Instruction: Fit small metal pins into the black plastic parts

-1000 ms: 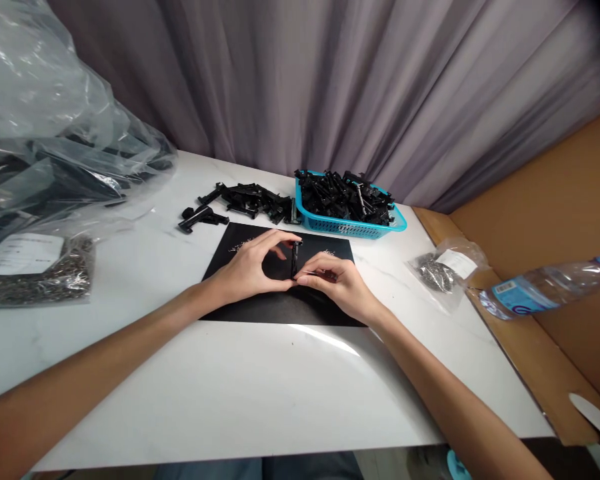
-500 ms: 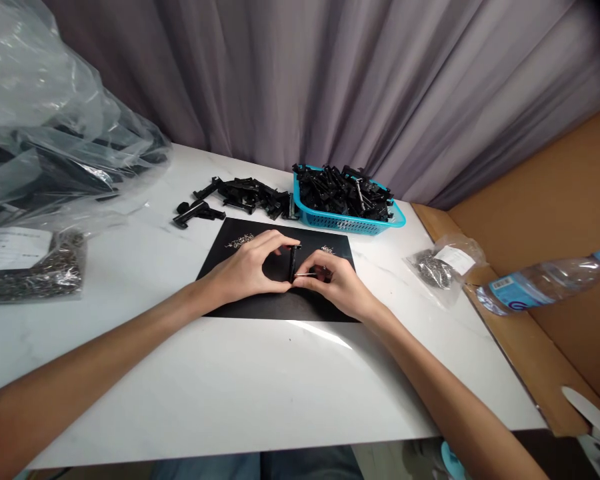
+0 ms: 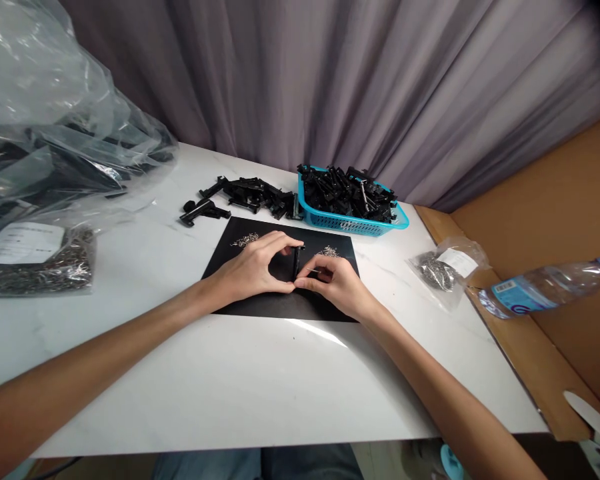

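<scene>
Between thumb and fingers, my left hand (image 3: 261,265) grips a slim black plastic part (image 3: 297,262) by its two ends, over the black mat (image 3: 260,307). My right hand (image 3: 336,280) is closed in a pinch around a thin metal piece (image 3: 312,270), its fingertips against the lower end of the black part. What kind of metal piece it is cannot be made out. Small shiny metal pieces (image 3: 245,239) lie heaped on the mat behind my left hand, and a second little heap of metal pieces (image 3: 329,252) lies behind my right.
A blue basket (image 3: 350,223) full of black parts stands at the back, beside loose black parts (image 3: 253,193). Clear bags (image 3: 35,260) fill the left side. On the right are a small bag of metal pieces (image 3: 437,270), a cardboard box (image 3: 550,200) and a plastic bottle (image 3: 550,287).
The view has shifted slightly. My right hand's metal piece is now angled differently and shows less beside the black part; my left hand keeps its grip.
</scene>
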A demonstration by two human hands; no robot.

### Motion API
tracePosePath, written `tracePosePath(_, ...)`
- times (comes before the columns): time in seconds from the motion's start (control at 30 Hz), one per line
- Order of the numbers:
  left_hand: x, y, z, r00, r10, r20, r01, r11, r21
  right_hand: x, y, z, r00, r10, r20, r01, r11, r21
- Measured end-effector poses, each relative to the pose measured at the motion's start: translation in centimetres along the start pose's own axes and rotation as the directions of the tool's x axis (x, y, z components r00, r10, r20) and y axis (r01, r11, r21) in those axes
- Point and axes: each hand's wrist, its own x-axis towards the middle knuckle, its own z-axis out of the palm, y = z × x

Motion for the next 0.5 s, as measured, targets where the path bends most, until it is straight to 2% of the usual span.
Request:
tracePosePath(0.1, 0.2, -0.2, 0.0, 0.997, -0.066, 0.031, 0.066, 0.998, 0.003, 0.0, -0.3, -0.6, 1.000, -0.001, 0.025, 0.001, 1.000, 0.001)
tracePosePath(0.17, 0.4, -0.3, -0.1, 0.995, -0.096, 0.037, 0.097, 0.995, -0.007, -0.1, -0.6, -1.2, 1.000, -0.028, -0.001, 0.028, 0.999, -0.022)
tracePosePath(0.27, 0.5, -0.3, -0.1, 0.992, -0.124, 0.028, 0.125, 0.992, -0.035, -0.3, -1.0, -2.0, 0.985, -0.112, -0.134, 0.090, 0.983, -0.161)
tracePosePath(0.33, 0.5, -0.2, -0.2, 0.991, -0.135, 0.018, 0.136, 0.989, -0.050, -0.4, -1.1, -2.1, 0.966, -0.137, -0.217, 0.086, 0.970, -0.229)
tracePosePath(0.4, 0.6, -0.2, -0.2, 0.989, -0.147, 0.009, 0.147, 0.987, -0.063, -0.5, -1.2, -1.9, 0.964, -0.089, -0.251, 0.050, 0.986, -0.157)
tracePosePath(0.5, 0.7, -0.1, -0.3, 0.986, -0.167, -0.005, 0.166, 0.983, -0.082, -0.5, -1.2, -1.3, 0.980, -0.010, -0.200, 0.029, 0.996, 0.089)
